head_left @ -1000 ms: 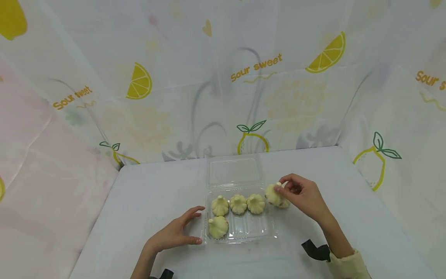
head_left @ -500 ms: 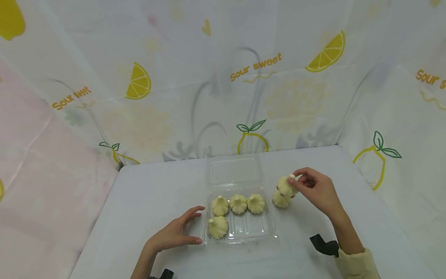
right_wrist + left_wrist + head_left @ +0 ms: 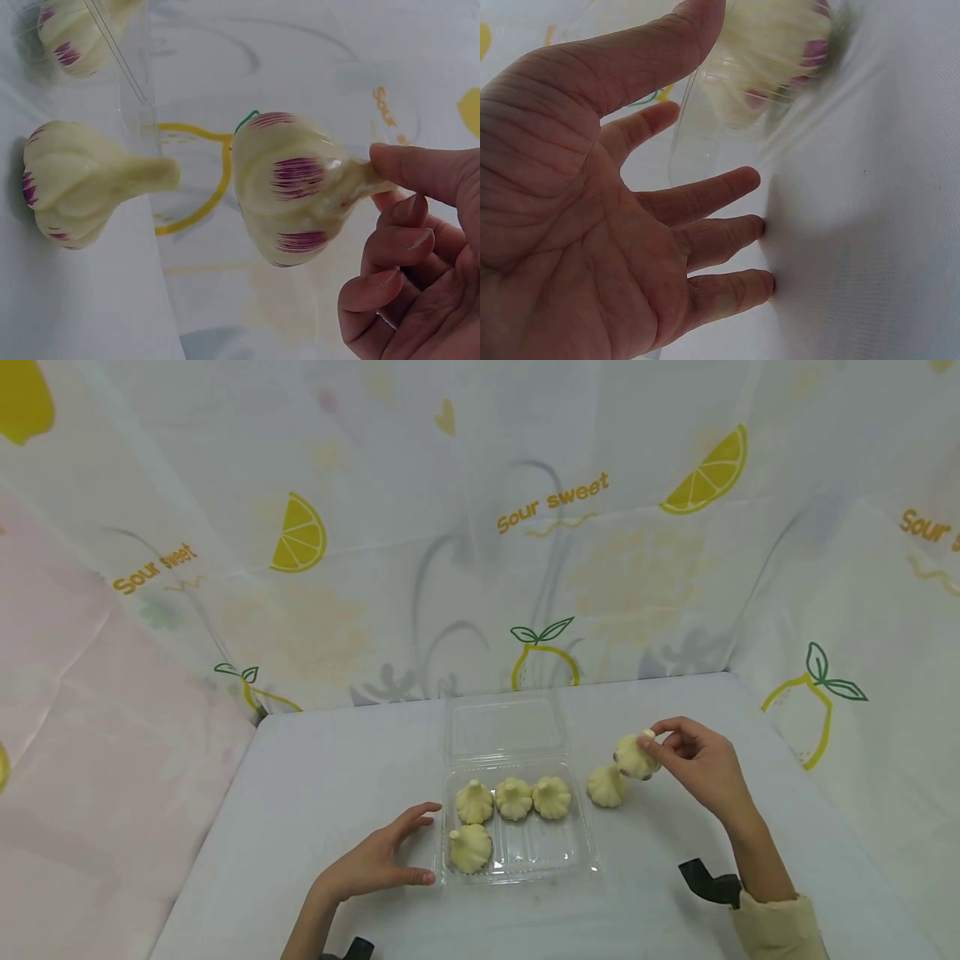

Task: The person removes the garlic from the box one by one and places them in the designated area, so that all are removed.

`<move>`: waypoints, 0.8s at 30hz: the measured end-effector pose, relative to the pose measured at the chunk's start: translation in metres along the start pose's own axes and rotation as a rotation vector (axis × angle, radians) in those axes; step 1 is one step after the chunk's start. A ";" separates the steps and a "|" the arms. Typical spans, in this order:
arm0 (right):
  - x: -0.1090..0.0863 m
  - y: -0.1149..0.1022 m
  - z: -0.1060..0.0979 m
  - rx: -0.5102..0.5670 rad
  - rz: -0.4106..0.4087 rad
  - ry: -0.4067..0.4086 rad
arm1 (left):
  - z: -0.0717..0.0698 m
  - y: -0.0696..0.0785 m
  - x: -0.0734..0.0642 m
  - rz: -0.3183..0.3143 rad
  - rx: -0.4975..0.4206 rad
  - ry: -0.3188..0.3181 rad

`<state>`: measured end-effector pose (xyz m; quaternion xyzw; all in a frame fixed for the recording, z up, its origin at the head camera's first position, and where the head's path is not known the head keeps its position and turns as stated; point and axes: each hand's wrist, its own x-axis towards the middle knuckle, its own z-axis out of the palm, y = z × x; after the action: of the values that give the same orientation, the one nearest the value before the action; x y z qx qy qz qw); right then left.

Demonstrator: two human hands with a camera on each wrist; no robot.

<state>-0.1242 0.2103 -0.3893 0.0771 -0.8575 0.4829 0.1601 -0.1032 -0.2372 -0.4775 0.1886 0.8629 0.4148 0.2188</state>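
My right hand (image 3: 697,764) pinches a garlic bulb (image 3: 289,191) by its stem, held up off the table. The bulb is cream with purple streaks, as the right wrist view shows. A second garlic bulb (image 3: 606,787) stands on the table just left of it, outside the container. My left hand (image 3: 378,858) rests at the left side of a clear plastic container (image 3: 540,858), fingers spread and thumb apart; in the left wrist view its fingertips (image 3: 759,285) come down at the white surface. Inside the container, several garlic bulbs (image 3: 513,799) form a back row, with another garlic bulb (image 3: 470,849) at front left.
The container's clear lid (image 3: 506,729) lies folded back behind it. A white cloth covers the table (image 3: 337,768). Behind and at the sides hangs a printed curtain (image 3: 420,543) with lemon drawings. Black camera mounts (image 3: 708,883) sit at the wrists.
My right hand has moved right and slightly away from the container with the garlic bulb, uncovering the one standing on the table. The left hand has stayed put.
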 end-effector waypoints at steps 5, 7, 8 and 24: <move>0.002 0.021 -0.002 0.006 0.029 0.008 | 0.000 -0.001 0.000 -0.001 -0.002 -0.001; 0.002 0.028 -0.003 0.013 0.040 0.007 | 0.001 -0.002 0.000 0.001 0.002 0.000; 0.002 0.029 -0.004 0.017 0.043 0.006 | 0.001 -0.003 0.000 0.000 0.004 0.001; 0.002 0.073 -0.004 0.006 0.103 -0.094 | 0.001 -0.006 0.002 0.003 0.007 0.002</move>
<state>-0.1468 0.2515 -0.4455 0.0559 -0.8655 0.4888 0.0943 -0.1048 -0.2389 -0.4829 0.1904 0.8643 0.4122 0.2164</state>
